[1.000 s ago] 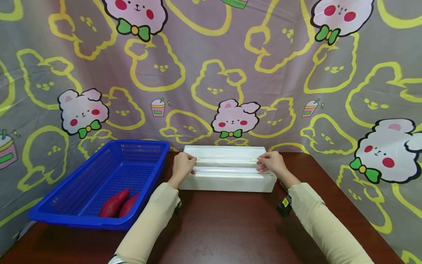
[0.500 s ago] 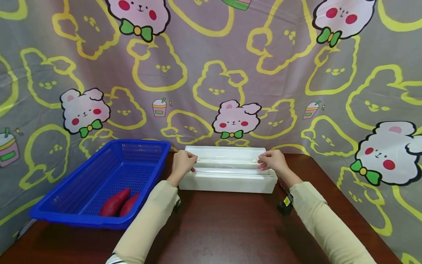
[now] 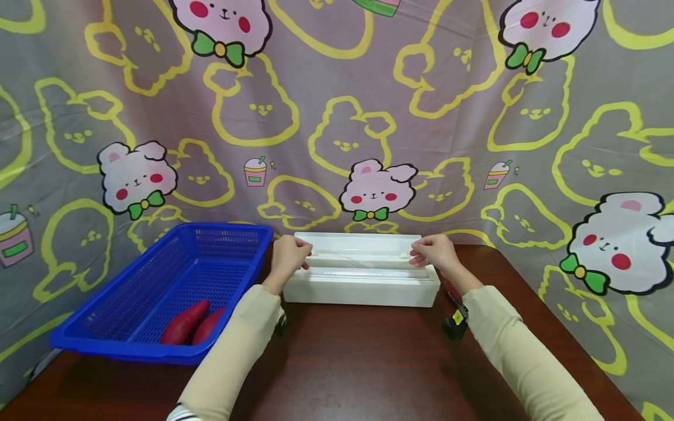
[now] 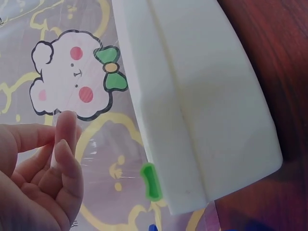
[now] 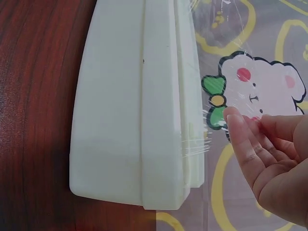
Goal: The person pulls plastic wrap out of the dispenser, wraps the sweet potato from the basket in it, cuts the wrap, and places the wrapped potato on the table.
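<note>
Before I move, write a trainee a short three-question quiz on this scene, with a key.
1. True or false: the blue basket stands to the person's left of the white box.
2. How many red tubers show in the basket?
3. What do the left hand and right hand pinch? a) red tubers; b) clear film; c) the basket's rim.

Key: 1. True. 2. Two. 3. b.
</note>
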The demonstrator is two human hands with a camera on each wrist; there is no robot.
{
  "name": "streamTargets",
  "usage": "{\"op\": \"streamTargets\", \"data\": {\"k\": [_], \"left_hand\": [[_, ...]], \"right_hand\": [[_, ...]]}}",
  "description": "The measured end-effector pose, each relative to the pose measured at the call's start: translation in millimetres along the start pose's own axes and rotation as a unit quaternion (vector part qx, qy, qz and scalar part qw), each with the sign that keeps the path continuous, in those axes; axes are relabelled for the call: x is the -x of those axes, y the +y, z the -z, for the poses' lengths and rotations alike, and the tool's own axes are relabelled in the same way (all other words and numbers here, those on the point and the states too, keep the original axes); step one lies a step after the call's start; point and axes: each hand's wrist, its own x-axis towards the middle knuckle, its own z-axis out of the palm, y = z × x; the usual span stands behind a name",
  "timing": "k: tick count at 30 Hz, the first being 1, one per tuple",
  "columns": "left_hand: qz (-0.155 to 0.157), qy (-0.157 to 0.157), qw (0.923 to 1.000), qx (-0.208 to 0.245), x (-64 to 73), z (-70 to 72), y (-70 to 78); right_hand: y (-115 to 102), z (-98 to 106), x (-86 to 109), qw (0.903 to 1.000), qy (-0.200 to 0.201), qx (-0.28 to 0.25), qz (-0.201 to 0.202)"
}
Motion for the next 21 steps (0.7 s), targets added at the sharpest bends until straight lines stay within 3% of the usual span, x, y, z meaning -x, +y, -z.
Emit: {"op": "streamTargets", "data": {"k": [7,21], "left_hand": [[0.003,0.002,0.9999,-0.016,-1.6,4.7,3.0],[0.006,-0.010,0.9999,0.013,-1.2,13.3,10.1]], "right_hand": [[-4.3,1.5,-1.9,0.9999,0.003,0.010,0.000],[-14.5,5.6,-1.3,0.9999,-0.004,-0.014,0.006]]}}
